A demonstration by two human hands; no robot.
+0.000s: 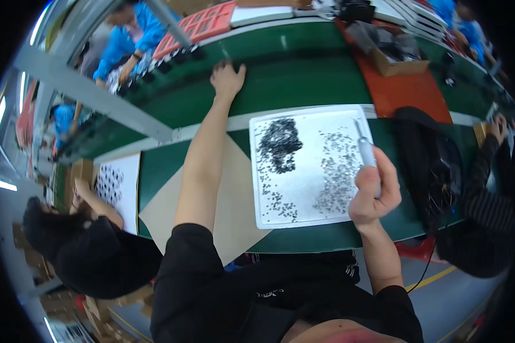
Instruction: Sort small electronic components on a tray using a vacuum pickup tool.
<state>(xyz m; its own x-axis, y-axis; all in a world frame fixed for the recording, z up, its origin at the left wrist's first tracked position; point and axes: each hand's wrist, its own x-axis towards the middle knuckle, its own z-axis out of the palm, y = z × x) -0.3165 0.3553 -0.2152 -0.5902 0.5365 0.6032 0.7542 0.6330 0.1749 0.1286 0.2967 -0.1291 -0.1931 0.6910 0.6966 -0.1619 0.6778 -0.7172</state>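
My left hand [228,81] is stretched far forward over the green conveyor belt [303,68], fingers spread and nothing in them. My right hand [376,191] is wrapped round a white pen-shaped tool [367,152], whose thin metal tip points away from me over the right edge of a white tray [307,188]. Small black pieces [280,143] lie heaped at the tray's upper left, with more scattered below. Many small grey, shiny pieces [336,171] are spread over its right half. They are too small to tell their kind.
A sheet of brown cardboard [234,200] lies left of the tray. Across the belt are a red mat [406,94], an open cardboard box [397,64] and a pink-red tray [203,24]. A grey metal post [97,86] slants at left. Co-workers sit on both sides and opposite.
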